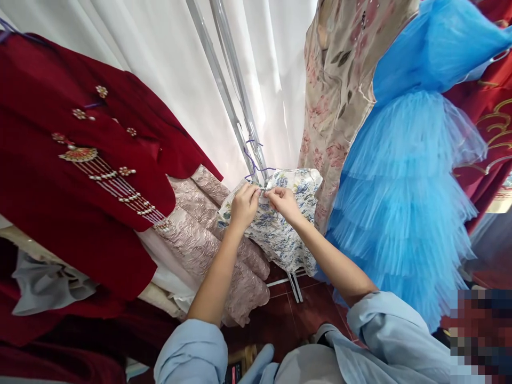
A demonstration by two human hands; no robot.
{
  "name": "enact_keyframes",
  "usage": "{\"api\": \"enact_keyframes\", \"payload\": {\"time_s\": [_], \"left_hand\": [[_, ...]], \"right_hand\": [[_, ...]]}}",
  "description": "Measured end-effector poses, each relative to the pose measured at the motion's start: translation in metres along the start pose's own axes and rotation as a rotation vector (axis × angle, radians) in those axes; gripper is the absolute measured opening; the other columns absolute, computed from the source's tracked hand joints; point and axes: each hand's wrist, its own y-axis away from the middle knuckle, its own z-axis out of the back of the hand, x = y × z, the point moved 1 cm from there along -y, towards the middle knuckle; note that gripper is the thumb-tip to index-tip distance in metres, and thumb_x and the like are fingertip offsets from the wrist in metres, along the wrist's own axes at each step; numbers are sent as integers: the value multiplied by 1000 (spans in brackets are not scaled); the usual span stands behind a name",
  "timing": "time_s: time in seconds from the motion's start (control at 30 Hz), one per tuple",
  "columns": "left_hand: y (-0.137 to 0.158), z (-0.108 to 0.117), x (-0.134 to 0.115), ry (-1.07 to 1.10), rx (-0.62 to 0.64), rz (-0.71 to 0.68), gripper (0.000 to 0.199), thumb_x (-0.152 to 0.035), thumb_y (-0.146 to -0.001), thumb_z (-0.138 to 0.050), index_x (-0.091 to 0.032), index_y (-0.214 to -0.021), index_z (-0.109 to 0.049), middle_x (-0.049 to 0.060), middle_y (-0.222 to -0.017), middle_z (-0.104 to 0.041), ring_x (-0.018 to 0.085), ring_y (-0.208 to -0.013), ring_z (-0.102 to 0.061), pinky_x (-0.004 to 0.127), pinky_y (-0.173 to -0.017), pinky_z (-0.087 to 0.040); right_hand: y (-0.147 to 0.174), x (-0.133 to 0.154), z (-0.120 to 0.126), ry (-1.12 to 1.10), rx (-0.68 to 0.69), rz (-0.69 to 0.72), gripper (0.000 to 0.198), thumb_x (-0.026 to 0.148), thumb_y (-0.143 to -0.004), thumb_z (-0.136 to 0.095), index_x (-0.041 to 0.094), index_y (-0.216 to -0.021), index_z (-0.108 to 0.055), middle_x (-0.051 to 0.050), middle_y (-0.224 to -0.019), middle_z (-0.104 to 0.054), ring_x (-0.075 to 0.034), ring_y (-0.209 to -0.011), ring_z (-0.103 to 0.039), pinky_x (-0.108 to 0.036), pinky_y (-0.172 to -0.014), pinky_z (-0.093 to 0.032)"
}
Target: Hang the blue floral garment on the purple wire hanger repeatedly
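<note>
A white dress with a blue floral print [280,234] hangs low on a purple hanger [256,165] hooked to a metal rack pole [240,106]. My left hand [245,205] pinches the dress fabric at its top edge, just below the hanger. My right hand [283,202] grips the same top edge right beside it, fingertips almost touching the left hand. Both arms reach forward in light blue sleeves.
A dark red beaded garment [80,176] hangs at left, with a pink brocade skirt [208,240] beside it. A beige floral dress [336,96] and a blue tulle dress [404,197] hang at right. White curtain [160,53] behind; red tile floor [304,314] below.
</note>
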Motion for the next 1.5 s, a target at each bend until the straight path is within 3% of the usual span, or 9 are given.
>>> {"api": "enact_keyframes", "payload": {"time_s": [0.17, 0.5, 0.67, 0.83, 1.0, 1.2, 1.33, 1.43, 1.5], "left_hand": [[0, -2, -7, 42, -167, 30, 22, -30, -101, -49, -19, -88, -64, 6, -84, -62, 19, -80, -58, 30, -74, -46], [-5, -1, -11, 53, -232, -9, 26, -34, -102, -49, -18, -89, -64, 6, -84, -61, 18, -79, -58, 29, -73, -45], [-14, 21, 0, 97, -395, 89, 29, -38, -101, -49, -18, -87, -64, 5, -82, -61, 18, -80, -58, 28, -74, -45], [-13, 43, 41, 187, -466, 173, 27, -41, -96, -57, -17, -86, -66, 4, -84, -62, 17, -83, -59, 27, -78, -46], [12, 39, 79, 366, -498, 349, 28, -45, -92, -61, -17, -88, -65, 3, -83, -61, 16, -80, -59, 25, -74, -48], [24, 48, 82, 581, -616, 474, 36, -53, -86, -67, -18, -94, -61, 2, -84, -58, 12, -74, -57, 21, -65, -48], [36, 66, 110, 795, -794, 619, 24, -34, -81, -74, -18, -90, -59, 0, -80, -59, 10, -71, -58, 19, -67, -51], [55, 65, 139, 968, -882, 893, 5, -18, -83, -65, -17, -86, -61, 1, -80, -64, 12, -77, -64, 21, -79, -54], [71, 55, 150, 1033, -897, 1146, 10, -16, -88, -55, -17, -89, -64, 4, -83, -68, 14, -84, -67, 25, -86, -54]], "right_hand": [[-2, -9, -9, -14, -25, 5, 26, 37, -78, -64, 19, -63, -53, 7, -41, -43, -7, -38, -35, -21, -42, -25], [-21, -6, -5, -26, 33, -69, 24, 25, -75, -62, 20, -54, -51, 7, -38, -39, -7, -39, -32, -22, -43, -25], [-1, -47, -4, 159, 47, -155, 20, 26, -72, -58, 19, -54, -52, 6, -41, -42, -8, -42, -34, -23, -44, -23], [46, -99, 9, 211, 45, -243, 25, 35, -71, -57, 20, -52, -48, 5, -44, -42, -9, -44, -34, -24, -47, -24], [60, -121, 10, 230, 78, -229, 26, 36, -71, -57, 21, -53, -46, 5, -47, -42, -9, -46, -33, -24, -48, -24], [80, -159, 4, 357, 75, -385, 24, 26, -67, -57, 21, -47, -45, 5, -43, -42, -9, -47, -37, -22, -48, -26], [117, -175, 9, 345, 118, -431, 24, 26, -71, -55, 20, -50, -47, 4, -44, -45, -9, -45, -40, -22, -48, -29], [136, -178, 15, 317, 154, -429, 22, 28, -75, -55, 20, -55, -48, 5, -47, -47, -10, -47, -43, -21, -49, -31], [144, -178, 21, 314, 170, -426, 24, 30, -77, -57, 20, -57, -47, 5, -48, -47, -10, -48, -43, -21, -50, -33]]}}
